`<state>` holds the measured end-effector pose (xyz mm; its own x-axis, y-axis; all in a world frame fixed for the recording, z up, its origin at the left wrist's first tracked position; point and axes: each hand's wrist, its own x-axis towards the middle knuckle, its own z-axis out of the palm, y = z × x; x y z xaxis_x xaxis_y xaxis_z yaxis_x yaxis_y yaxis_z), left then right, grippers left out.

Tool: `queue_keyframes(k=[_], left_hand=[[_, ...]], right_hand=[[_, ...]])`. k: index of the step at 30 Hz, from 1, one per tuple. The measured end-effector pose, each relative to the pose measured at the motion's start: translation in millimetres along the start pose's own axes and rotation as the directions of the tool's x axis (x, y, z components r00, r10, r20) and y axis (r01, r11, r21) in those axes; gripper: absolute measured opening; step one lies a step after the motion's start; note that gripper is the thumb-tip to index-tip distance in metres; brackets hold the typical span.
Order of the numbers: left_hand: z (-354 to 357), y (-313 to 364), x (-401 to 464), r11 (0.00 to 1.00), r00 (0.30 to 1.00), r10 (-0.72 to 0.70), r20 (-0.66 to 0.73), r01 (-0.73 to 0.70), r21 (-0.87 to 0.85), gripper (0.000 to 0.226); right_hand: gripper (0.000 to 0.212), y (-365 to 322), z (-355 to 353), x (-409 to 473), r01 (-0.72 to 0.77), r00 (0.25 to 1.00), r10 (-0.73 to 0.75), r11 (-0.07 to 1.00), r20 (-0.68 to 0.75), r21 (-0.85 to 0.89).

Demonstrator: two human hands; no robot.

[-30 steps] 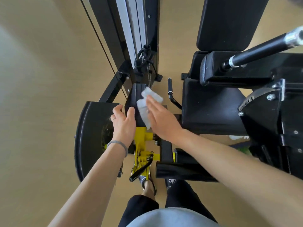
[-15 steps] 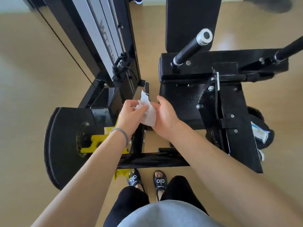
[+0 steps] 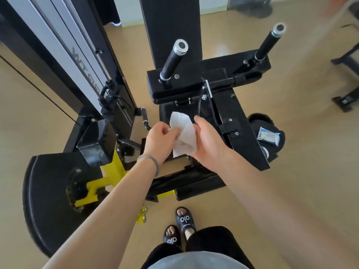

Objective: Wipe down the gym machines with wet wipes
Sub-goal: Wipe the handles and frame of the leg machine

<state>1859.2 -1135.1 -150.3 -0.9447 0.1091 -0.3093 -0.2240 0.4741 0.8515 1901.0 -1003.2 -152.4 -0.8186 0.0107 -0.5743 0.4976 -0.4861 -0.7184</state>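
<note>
A white wet wipe [image 3: 184, 134] hangs crumpled between both my hands, above the black gym machine [image 3: 194, 88]. My left hand [image 3: 160, 140] pinches the wipe's left edge with curled fingers. My right hand [image 3: 208, 141] holds the wipe's right side, its fingers curled behind the sheet. Under the hands lie the machine's black seat and frame, with two black handle bars [image 3: 172, 61] sticking up behind. A pack of wet wipes [image 3: 269, 135] lies on a black round pad at the right.
A weight stack tower [image 3: 77, 61] with a cable stands at the left. A black curved plate [image 3: 48, 200] with yellow brackets [image 3: 101, 183] sits at the lower left. My feet in black sandals [image 3: 179, 228] stand on the tan floor. Another machine's base [image 3: 347, 82] shows at the right edge.
The view has swung up from the yellow bracket toward the seat and handles. My left hand left the machine and took hold of the wipe, which both hands now spread apart.
</note>
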Motion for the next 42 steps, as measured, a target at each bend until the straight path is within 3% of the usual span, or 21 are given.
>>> queue_keyframes(k=[6, 12, 20, 27, 32, 38, 42], left_hand=[[30, 22, -20, 0.998, 0.994, 0.011, 0.109, -0.004, -0.065, 0.028], [84, 66, -38, 0.997, 0.982, 0.072, 0.172, -0.064, -0.053, 0.023], [211, 133, -62, 0.991, 0.977, 0.127, 0.172, -0.132, 0.018, 0.035], [328, 166, -66, 0.997, 0.979, 0.082, 0.185, -0.081, -0.017, 0.028], [382, 179, -45, 1.000, 0.980, 0.007, 0.197, -0.006, -0.008, 0.032], [435, 199, 8, 0.996, 0.978, -0.038, 0.205, 0.055, -0.076, 0.028], [477, 221, 55, 0.996, 0.981, -0.017, 0.196, 0.035, -0.087, 0.021]], right_hand=[[0.051, -5, -41, -30, 0.110, 0.994, -0.110, 0.993, -0.008, 0.031], [0.061, -27, -101, -57, 0.173, 0.983, -0.159, 0.969, -0.087, 0.178], [0.058, -82, -224, -101, 0.155, 0.977, -0.199, 0.910, 0.077, 0.384], [0.063, -113, -339, -120, 0.143, 0.989, -0.149, 0.941, -0.003, 0.307], [0.052, -133, -387, -114, 0.053, 0.998, -0.057, 0.963, 0.007, 0.264], [0.042, -162, -436, -73, 0.019, 1.000, -0.019, 0.994, -0.003, 0.104], [0.049, -200, -474, -29, 0.032, 0.999, -0.029, 0.997, -0.037, 0.064]])
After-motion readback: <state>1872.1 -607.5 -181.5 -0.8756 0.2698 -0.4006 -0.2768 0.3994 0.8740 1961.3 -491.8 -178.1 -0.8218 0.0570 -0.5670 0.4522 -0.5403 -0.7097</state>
